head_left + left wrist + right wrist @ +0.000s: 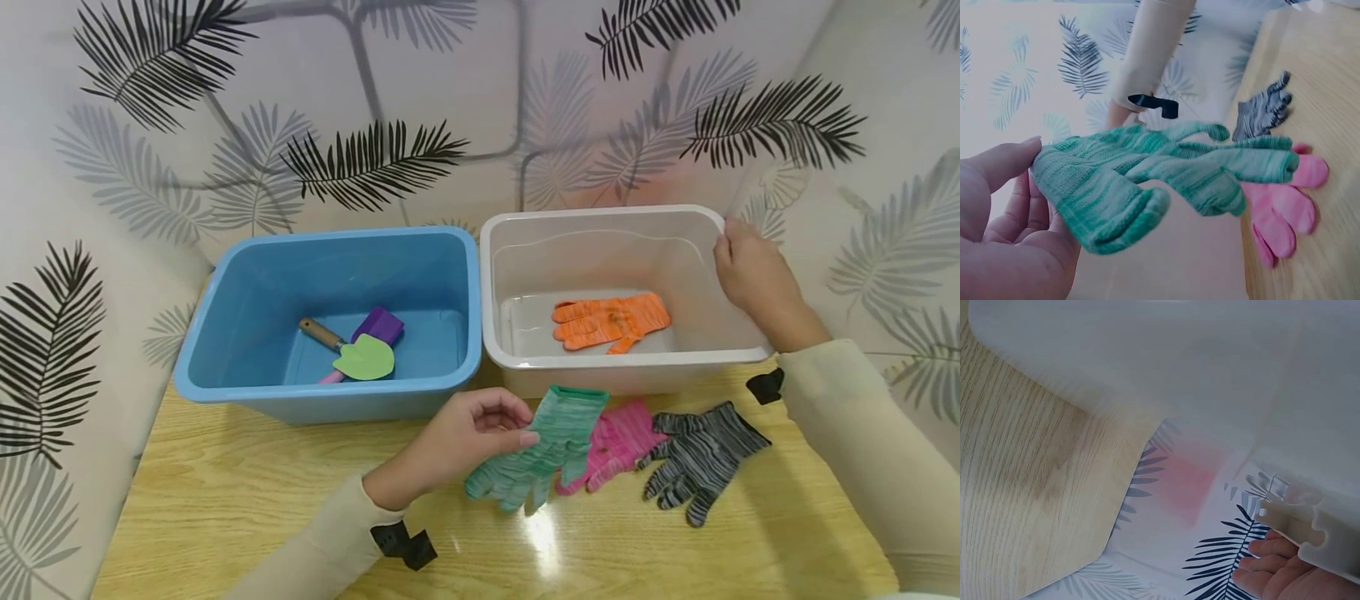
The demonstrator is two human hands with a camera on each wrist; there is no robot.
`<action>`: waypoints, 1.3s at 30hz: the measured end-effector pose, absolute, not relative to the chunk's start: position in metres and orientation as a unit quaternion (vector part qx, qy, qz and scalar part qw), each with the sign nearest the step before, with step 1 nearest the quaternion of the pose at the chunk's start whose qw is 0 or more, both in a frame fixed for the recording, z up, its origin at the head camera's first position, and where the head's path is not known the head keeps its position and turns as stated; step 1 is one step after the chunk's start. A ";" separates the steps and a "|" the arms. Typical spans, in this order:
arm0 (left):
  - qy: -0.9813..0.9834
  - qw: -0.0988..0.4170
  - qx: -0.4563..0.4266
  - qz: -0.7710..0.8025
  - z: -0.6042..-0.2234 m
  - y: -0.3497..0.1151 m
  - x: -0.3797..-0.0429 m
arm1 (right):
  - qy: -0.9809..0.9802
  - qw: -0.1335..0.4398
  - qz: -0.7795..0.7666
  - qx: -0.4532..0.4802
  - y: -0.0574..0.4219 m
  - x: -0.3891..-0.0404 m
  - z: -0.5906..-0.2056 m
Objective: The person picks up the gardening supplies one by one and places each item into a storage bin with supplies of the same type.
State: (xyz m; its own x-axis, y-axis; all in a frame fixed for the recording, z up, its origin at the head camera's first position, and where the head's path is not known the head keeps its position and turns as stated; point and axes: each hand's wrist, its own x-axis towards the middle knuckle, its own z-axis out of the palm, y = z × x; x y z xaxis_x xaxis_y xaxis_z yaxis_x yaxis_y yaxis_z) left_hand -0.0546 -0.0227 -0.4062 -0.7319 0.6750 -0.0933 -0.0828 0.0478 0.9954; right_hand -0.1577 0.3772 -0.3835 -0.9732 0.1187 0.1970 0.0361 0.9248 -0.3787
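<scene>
My left hand [480, 429] pinches a green striped knit glove [551, 446] between thumb and fingers, its own fingers hanging down toward the table. In the left wrist view the green glove [1122, 175] stretches out from my thumb. Behind it a pink glove [618, 442] lies on the table, partly covered in the head view. A black-and-grey striped glove [701, 458] lies to the right of the pink one. My right hand [757, 271] grips the right rim of the white bin [630, 361]. An orange glove [611, 321] lies inside that bin.
Left of the white bin stands a blue bin [315, 390]. It holds a green-bladed trowel [365, 358] with a wooden handle and a purple tool [384, 323]. Both bins stand on a wooden table [247, 492], with leaf-patterned fabric [480, 92] behind.
</scene>
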 end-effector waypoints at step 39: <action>0.519 0.284 0.192 0.783 -0.290 0.028 -0.130 | -0.976 0.117 0.183 -0.030 0.377 -0.158 -0.383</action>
